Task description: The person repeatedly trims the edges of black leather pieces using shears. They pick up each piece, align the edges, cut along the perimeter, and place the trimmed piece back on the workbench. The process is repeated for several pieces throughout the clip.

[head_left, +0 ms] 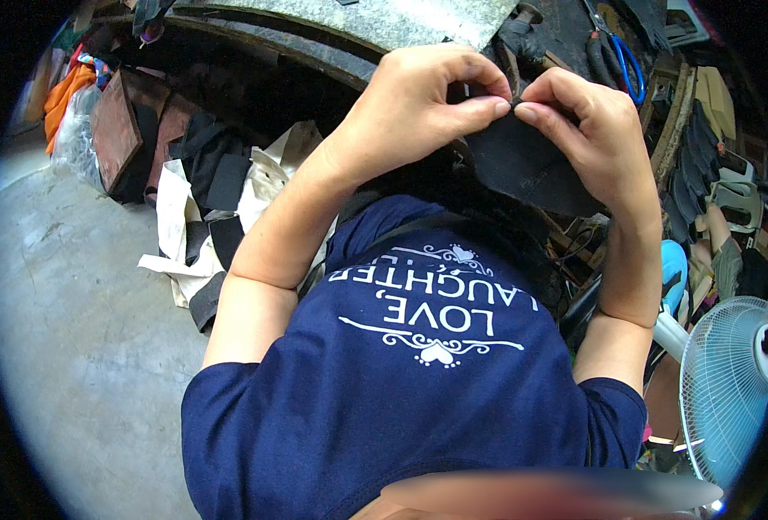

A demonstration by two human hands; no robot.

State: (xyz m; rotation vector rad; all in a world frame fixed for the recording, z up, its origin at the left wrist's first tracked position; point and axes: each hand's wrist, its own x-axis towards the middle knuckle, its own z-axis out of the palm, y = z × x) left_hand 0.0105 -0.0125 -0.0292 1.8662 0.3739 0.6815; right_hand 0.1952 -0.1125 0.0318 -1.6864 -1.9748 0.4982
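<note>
Both hands meet in front of me, fingertips nearly touching, pinching the upper edge of a black flat piece (530, 165) that looks like leather or fabric. My left hand (432, 100) is closed, thumb and forefinger pressed together at that edge. Close beside it, my right hand (588, 126) pinches the same edge between thumb and forefinger. The piece hangs down below the fingers, with a small faint mark on its face. Part of it is hidden behind my right hand.
A worktable with a pale grey sheet (436, 22) lies beyond my hands. Blue-handled scissors (628, 69) rest at its right. A blue fan (731, 390) stands at lower right. White and black scraps (189, 234) lie at left by a brown board (124, 130) and an orange bag (68, 100).
</note>
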